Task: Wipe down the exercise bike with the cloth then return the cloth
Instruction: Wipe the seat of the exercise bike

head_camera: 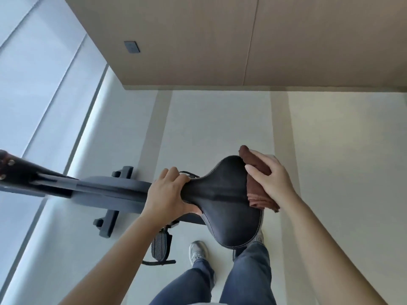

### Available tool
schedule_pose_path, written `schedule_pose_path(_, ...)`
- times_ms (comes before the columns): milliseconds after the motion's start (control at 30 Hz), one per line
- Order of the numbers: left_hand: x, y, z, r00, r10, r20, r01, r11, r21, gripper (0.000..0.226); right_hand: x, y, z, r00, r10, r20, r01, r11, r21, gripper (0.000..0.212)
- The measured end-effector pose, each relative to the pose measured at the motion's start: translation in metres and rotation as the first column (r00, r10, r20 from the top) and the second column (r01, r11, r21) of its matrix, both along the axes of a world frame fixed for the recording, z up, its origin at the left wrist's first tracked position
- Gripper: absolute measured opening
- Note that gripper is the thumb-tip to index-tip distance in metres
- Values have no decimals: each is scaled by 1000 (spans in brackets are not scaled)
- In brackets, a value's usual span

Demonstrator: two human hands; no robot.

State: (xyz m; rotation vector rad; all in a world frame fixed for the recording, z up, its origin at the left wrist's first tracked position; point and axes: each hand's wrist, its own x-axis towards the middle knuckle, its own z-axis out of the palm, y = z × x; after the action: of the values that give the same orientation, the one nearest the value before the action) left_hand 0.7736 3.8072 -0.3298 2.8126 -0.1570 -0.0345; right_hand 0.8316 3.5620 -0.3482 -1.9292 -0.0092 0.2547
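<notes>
The exercise bike [105, 190] runs from the left edge to the middle, seen from above. Its black saddle [226, 203] is in the centre. My left hand [169, 192] grips the saddle's narrow nose. My right hand [268, 175] presses a folded brown cloth [256, 190] against the saddle's wide rear right edge. Part of the cloth sticks out above and below my fingers. A pedal [160, 245] with a strap hangs below the frame.
My legs in blue jeans and a grey shoe [198, 253] stand on the pale floor just behind the saddle. A wood-panelled wall [220, 40] with a dark switch plate [131, 47] is ahead. Window blinds [33, 84] fill the left side.
</notes>
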Motion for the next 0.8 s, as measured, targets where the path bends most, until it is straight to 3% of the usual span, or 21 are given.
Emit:
schedule_pose_path(100,1,5,-13,999,31,15,-28,992,-122,78,45,5,15,954,184,-237,-187,982,10,20)
schedule_pose_path(200,-2,8,-21,997,70,-10,-71,967,-246,77,46,12,11,956,107,-273,-107,994,17,14)
schedule_pose_path(300,0,11,-25,999,44,-5,-44,958,-283,76,0,14,4,979,-185,-80,187,982,10,29)
schedule_pose_path(367,0,12,-26,999,38,-1,-37,956,-291,75,-49,23,2,922,-374,98,380,924,-42,40)
schedule_pose_path(500,-2,13,-28,1000,27,-7,-28,953,-301,79,-99,45,-2,852,-465,240,507,848,-154,46)
schedule_pose_path(567,-2,13,-29,1000,28,-9,-29,953,-303,80,-78,35,0,874,-455,172,474,876,-89,44)
schedule_pose_path(700,-1,15,-32,1000,14,9,-11,953,-302,81,-27,10,5,945,-307,-112,322,933,161,34)
schedule_pose_path(800,1,15,-34,999,-3,38,14,959,-284,82,-46,11,-3,923,-376,-82,384,909,161,36)
